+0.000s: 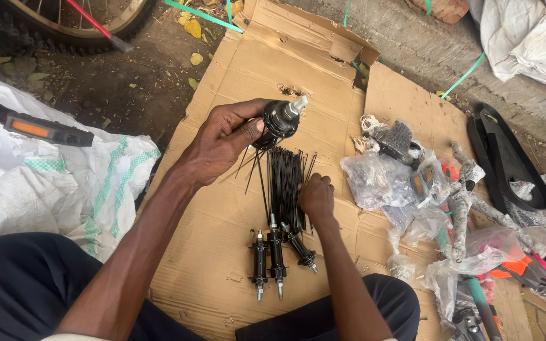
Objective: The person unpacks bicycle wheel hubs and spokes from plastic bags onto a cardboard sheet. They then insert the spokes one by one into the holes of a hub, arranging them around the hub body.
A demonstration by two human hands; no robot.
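Note:
My left hand point(222, 140) grips a black wheel hub point(280, 119) with a silver axle end, held above the cardboard point(222, 240). A few thin black spokes point(254, 167) hang down from the hub's flange. My right hand point(317, 197) rests fingers-down on a bundle of black spokes point(284, 183) lying on the cardboard, pinching at them. Three more black hubs point(276, 256) with silver axles lie side by side just below the bundle.
Plastic bags of bicycle parts point(387, 177) pile up at the right, with a black chain guard point(507, 158) beyond. A white woven sack point(64, 183) with a black pedal point(39, 129) lies left. A bicycle wheel point(71, 25) stands at top left.

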